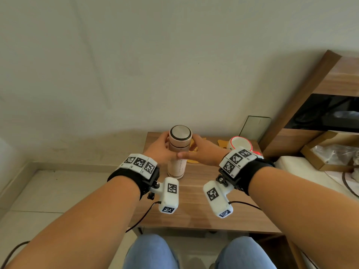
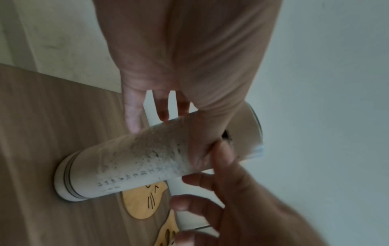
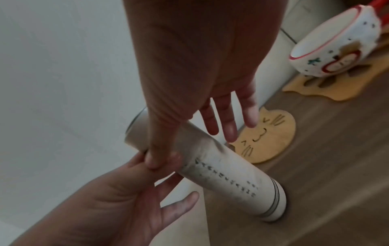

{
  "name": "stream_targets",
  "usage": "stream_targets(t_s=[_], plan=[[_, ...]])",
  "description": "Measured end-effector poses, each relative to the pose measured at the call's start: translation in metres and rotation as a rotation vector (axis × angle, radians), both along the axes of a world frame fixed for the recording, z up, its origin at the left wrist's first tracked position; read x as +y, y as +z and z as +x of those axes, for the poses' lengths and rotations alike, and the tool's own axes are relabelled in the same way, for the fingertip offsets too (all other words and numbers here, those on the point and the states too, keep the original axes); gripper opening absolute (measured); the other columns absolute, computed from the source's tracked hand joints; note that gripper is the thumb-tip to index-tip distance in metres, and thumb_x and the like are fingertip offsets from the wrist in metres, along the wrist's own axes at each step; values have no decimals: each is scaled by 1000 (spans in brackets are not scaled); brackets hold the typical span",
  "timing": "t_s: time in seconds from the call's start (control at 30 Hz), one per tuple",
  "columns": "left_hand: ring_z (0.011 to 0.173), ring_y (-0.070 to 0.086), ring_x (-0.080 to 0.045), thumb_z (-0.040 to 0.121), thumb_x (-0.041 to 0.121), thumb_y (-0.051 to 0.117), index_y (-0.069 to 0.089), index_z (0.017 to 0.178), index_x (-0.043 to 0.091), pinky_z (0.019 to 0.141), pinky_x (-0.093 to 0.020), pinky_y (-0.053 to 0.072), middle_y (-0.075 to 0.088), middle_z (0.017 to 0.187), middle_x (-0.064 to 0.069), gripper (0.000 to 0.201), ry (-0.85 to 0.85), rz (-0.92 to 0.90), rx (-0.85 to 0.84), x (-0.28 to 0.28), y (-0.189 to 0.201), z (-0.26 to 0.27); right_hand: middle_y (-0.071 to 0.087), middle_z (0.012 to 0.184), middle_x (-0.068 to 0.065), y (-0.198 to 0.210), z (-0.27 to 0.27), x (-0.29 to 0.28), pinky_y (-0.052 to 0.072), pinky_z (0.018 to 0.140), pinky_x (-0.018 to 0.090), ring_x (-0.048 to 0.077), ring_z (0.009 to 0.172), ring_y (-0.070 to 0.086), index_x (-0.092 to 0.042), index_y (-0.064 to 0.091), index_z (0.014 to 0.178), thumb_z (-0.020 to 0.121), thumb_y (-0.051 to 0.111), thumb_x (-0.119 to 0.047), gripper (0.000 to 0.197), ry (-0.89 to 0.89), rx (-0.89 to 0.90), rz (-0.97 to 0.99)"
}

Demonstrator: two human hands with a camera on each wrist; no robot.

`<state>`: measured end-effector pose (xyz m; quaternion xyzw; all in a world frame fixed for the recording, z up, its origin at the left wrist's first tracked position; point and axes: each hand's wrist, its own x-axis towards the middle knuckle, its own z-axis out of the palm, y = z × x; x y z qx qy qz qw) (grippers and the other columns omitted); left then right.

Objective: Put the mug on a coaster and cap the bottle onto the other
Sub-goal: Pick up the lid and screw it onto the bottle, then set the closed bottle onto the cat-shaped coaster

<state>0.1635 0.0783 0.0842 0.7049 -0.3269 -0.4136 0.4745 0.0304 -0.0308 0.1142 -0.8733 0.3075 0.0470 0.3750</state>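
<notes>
Both thumbs pinching bottle [image 1: 178,152]; fingers spread behind. Beyond right hand [image 3: 202,69], wrist view alone shows mug [image 3: 339,48] seated on coaster [image 3: 336,86].

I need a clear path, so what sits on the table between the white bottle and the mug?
The empty cat-face wooden coaster lies between the tall white bottle and the red-rimmed white mug, clearest in the right wrist view.

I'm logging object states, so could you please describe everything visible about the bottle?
The bottle is a tall, cream, matte cylinder with a round metallic cap on, a line of small dark print down its side, and grooved rings near the base. It stands upright on the wooden table, beside the cat-face coaster, not on it. Left hand and right hand touch its upper part.
</notes>
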Motion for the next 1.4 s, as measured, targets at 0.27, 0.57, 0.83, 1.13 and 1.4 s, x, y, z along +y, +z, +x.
stream_targets(t_s=[0.27, 0.57, 0.83, 1.13, 1.4], plan=[[127, 47, -24, 71, 8, 75, 45, 135, 37, 95, -58, 44, 48, 141, 10, 77, 55, -10, 375, 6, -28, 2, 53, 120, -11, -48, -2, -6, 52, 88, 37, 12, 118, 53, -29, 37, 141, 83, 72, -34, 68, -96, -158, 193], [128, 48, -23, 82, 9, 72, 51, 133, 38, 102, -64, 34, 57, 135, 10, 63, 39, -61, 549, 7, -64, 6, 58, 115, -12, -78, -4, -10, 55, 87, 49, 17, 118, 55, -48, 47, 122, 84, 72, -33, 48, -210, -206, 519], [120, 57, -19, 79, 13, 75, 54, 131, 36, 97, -56, 44, 62, 129, 10, 61, 92, -116, 505, -10, -58, 4, 59, 122, -5, -72, -3, -25, 56, 82, 42, 18, 116, 57, -47, 49, 129, 85, 70, -35, 50, -227, -246, 537], [121, 56, -20, 71, 22, 79, 50, 135, 33, 95, -53, 47, 56, 136, 7, 70, 67, -173, 431, -66, -39, 4, 54, 135, 2, -56, -1, -72, 53, 89, 45, 21, 123, 52, -37, 37, 144, 91, 64, -30, 60, -253, -293, 531], [124, 53, -22, 75, 19, 79, 50, 135, 33, 93, -51, 51, 55, 137, 7, 67, 65, -168, 452, -104, -55, 10, 54, 136, 3, -69, 4, -107, 52, 92, 49, 24, 125, 51, -37, 34, 145, 93, 61, -32, 59, -247, -275, 539]])
